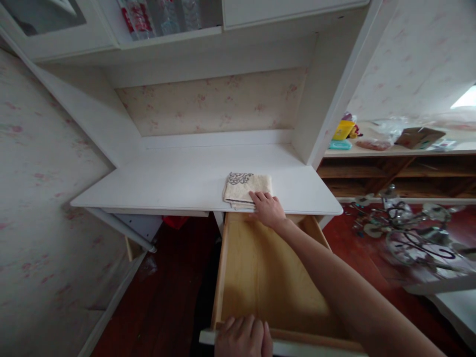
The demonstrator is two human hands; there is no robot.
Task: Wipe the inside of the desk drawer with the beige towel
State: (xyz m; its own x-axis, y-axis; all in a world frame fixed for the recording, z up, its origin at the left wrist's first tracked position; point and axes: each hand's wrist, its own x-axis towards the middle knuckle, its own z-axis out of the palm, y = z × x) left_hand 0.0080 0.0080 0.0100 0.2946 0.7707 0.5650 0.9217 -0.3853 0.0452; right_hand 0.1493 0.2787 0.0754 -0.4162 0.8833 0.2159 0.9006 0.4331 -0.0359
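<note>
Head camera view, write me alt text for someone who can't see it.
The right hand rests on a folded beige cloth at the edge of a white desk, above an open wooden drawer. The left hand grips the drawer's front.

A person's right hand [267, 210] lies with fingers stretched flat on the near edge of a folded towel [245, 187], cream with a dark patterned band, on a white desk top [167, 183] near the frame's centre. At 6 o'clock, the left hand [243, 338] curls its fingers over the front panel of an open drawer [260, 277], whose pale wooden bottom shows bare beneath the right forearm. Bottles [159, 17] stand on a shelf at 12 o'clock. At 3 o'clock, a side counter [372, 151] carries a cardboard box [420, 137] and bags; at 4 o'clock a chandelier [409, 233] lies on the dark red floor [167, 297].
</note>
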